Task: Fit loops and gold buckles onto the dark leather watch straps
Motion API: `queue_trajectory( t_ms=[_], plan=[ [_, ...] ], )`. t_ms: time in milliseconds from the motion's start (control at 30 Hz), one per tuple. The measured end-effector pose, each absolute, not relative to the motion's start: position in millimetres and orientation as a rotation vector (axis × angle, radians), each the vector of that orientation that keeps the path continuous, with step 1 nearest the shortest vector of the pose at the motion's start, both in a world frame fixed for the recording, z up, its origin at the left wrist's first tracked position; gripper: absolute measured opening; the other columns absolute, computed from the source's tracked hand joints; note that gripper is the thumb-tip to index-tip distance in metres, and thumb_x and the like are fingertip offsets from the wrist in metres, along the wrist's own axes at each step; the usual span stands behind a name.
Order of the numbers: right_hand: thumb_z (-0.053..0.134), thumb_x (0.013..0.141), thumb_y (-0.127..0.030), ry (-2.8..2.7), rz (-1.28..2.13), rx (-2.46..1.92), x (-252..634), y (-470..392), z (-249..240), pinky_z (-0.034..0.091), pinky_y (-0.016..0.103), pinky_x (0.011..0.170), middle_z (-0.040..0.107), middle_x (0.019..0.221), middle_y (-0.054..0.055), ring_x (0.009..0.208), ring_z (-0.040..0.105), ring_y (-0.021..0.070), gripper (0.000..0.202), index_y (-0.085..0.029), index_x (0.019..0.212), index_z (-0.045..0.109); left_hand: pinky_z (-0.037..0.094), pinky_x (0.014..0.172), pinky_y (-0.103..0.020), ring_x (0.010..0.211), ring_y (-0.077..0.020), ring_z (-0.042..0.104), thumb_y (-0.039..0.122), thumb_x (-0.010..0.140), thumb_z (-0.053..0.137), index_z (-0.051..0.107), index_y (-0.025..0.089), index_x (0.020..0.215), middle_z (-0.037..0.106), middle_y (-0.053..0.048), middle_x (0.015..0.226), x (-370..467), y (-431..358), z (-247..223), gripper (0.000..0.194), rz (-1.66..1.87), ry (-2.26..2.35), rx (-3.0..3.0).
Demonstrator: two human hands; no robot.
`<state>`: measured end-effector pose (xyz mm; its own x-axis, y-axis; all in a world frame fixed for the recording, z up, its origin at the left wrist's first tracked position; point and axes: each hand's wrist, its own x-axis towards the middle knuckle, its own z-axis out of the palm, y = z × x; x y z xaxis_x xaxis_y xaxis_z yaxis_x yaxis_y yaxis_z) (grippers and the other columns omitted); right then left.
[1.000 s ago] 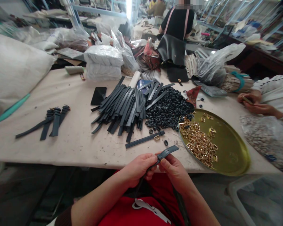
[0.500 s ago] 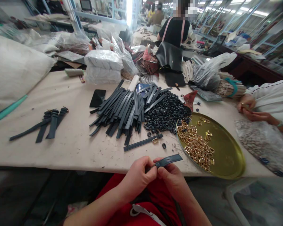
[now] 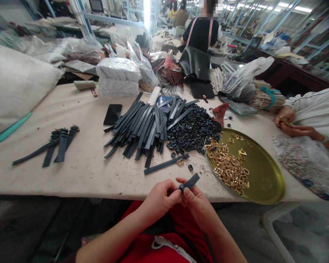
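Note:
Both my hands meet at the table's front edge, closed on one dark leather strap (image 3: 191,181). My left hand (image 3: 164,195) pinches it near a small loop. With thumb and fingers, my right hand (image 3: 195,200) grips the strap beside the loop, and its free end points up to the right. Just beyond lie another strap (image 3: 164,165), a gold buckle (image 3: 180,161) and a loose black loop (image 3: 190,167). Farther back are a heap of dark straps (image 3: 139,128) and a mound of black loops (image 3: 193,128). Gold buckles (image 3: 227,168) are piled in a round brass-coloured tray (image 3: 263,175).
A few straps with stacked loops (image 3: 61,144) lie at left, near a large white sack (image 3: 16,84). A phone (image 3: 113,114) is beside the strap heap. Wrapped packs (image 3: 117,76) and a black bag (image 3: 196,65) line the back. At right, another person's hands (image 3: 296,124) work above a plastic bag (image 3: 304,157).
The strap's free end has swung upward and left, and less of it shows past my right hand. My right fingers have shifted. Both hands still hold the strap.

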<state>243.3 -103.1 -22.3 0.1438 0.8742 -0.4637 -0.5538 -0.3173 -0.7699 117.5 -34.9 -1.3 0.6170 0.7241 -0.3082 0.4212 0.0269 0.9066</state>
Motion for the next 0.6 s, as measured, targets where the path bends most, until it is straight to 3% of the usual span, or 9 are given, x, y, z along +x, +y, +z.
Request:
queue_trajectory(
  t_ms=[100,200,333,467,600],
  plan=[
    [0.072,0.063,-0.036,-0.351,1.536,-1.143,243.5,-102.5,-18.0,0.033,0.021,0.052,0.052,0.057,-0.005,0.051,0.040,0.0078,0.031,-0.019,0.088,0.065,0.029,0.044,-0.019,0.047,-0.0085,0.040,0.035,0.076,0.046,0.041,0.018,0.064,0.046,0.006,0.052,119.7,-35.0,4.9,0.021,0.236,0.932,1.363],
    [0.072,0.063,-0.036,-0.298,1.465,-1.129,236.1,-100.5,-19.9,0.034,0.021,0.053,0.055,0.057,-0.004,0.051,0.042,0.0079,0.023,-0.019,0.078,0.065,0.029,0.048,-0.021,0.051,-0.0098,0.041,0.035,0.074,0.049,0.043,0.018,0.061,0.047,0.004,0.054,120.8,-37.8,2.6,0.022,0.315,1.006,1.518],
    [0.068,0.068,-0.036,-0.314,1.415,-1.137,230.6,-101.8,-26.2,0.034,0.021,0.055,0.053,0.059,-0.004,0.054,0.043,0.0085,0.023,-0.019,0.082,0.062,0.031,0.057,-0.023,0.060,-0.0129,0.046,0.030,0.076,0.048,0.049,0.018,0.061,0.052,0.001,0.061,118.4,-42.1,-0.6,0.019,0.413,1.078,1.776],
    [0.060,0.075,-0.040,-0.443,1.384,-1.217,235.4,-108.0,-27.3,0.033,0.021,0.051,0.046,0.056,-0.005,0.050,0.037,0.0077,0.026,-0.016,0.082,0.060,0.032,0.053,-0.023,0.054,-0.0125,0.047,0.031,0.077,0.045,0.047,0.018,0.061,0.051,0.002,0.055,116.3,-45.2,2.7,0.021,0.324,1.061,1.653],
    [0.061,0.074,-0.039,-0.486,1.382,-1.221,229.1,-113.3,-23.7,0.035,0.022,0.049,0.048,0.058,-0.004,0.050,0.042,0.0086,0.024,-0.017,0.080,0.057,0.038,0.050,-0.022,0.051,-0.0123,0.051,0.034,0.080,0.039,0.048,0.015,0.080,0.053,0.002,0.056,115.9,-51.6,4.9,0.021,0.292,0.927,1.392]
  ],
)
